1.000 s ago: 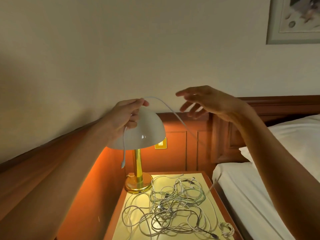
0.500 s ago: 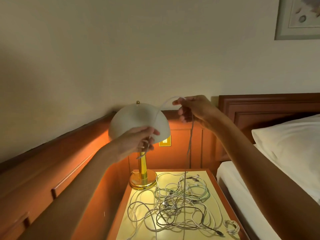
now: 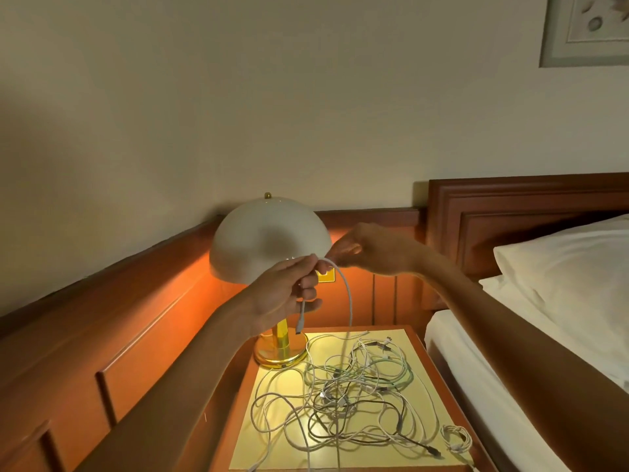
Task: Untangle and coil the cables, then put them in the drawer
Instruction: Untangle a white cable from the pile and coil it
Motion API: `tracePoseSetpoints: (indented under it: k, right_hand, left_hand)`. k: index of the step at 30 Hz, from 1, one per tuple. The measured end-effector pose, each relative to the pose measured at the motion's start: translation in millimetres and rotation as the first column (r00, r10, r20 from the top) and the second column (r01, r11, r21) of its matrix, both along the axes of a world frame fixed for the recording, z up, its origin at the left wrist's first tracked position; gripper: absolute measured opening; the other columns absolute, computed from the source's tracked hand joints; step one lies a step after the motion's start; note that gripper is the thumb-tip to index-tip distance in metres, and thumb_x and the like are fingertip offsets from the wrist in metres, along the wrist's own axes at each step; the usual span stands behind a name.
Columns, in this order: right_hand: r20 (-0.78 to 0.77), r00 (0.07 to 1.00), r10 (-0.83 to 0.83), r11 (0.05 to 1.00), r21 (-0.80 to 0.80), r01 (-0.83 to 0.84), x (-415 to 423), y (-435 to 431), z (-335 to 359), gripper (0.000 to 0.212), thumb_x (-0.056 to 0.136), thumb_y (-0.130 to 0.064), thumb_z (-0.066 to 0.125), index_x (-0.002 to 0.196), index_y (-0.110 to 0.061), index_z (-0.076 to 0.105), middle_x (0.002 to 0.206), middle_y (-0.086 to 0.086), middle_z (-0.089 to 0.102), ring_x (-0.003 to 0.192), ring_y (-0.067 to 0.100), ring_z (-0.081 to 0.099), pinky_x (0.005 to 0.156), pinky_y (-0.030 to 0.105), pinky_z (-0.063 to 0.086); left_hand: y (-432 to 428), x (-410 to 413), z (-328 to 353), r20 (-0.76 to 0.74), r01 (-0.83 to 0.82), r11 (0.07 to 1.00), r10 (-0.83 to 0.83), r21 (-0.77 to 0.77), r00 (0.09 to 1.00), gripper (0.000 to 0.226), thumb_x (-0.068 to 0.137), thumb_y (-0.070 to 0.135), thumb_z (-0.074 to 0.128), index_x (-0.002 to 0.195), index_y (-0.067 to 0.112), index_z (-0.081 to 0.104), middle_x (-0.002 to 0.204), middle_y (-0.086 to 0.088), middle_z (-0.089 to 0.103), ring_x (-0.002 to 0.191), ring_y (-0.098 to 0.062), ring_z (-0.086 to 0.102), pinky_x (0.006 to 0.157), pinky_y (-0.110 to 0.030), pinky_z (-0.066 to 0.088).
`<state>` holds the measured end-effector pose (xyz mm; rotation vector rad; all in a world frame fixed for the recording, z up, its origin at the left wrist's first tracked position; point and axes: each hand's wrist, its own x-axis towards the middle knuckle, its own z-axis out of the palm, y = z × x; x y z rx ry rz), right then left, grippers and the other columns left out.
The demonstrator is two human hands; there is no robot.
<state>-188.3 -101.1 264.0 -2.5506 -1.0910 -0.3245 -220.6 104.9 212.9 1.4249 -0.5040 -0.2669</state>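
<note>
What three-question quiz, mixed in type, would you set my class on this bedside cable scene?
1. True or false: the tangled cables lie on the bed.
2. What stands at the far left corner of the nightstand? A) a lamp B) a vase C) a clock
3. Fill the gap: the left hand grips a white cable whose plug hangs ___ the hand.

Key: 1 false, they lie on the nightstand. 2 A. 3 below.
</note>
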Motion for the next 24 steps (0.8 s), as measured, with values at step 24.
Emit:
tracePoseSetpoints:
  k: [24]
  right_hand:
    - [-0.098, 0.974, -0.205, 0.827, 0.514, 0.226, 26, 5, -31, 0.016, 0.098, -0.024, 0.061, 0.09, -0.026, 0.074, 0.088, 0.007, 0.072, 0.072, 0.012, 0.056, 0.067, 0.028, 0.041]
  left_hand:
    - [8, 1, -23, -0.018, 0.312, 0.95, -0.311, 0.035, 0.95, 0.043, 0.106, 0.023, 0.03, 0.138, 0.001, 0.049, 0.136, -0.019, 0.057, 0.127, -0.034, 0.054, 0.104, -0.042, 0.047]
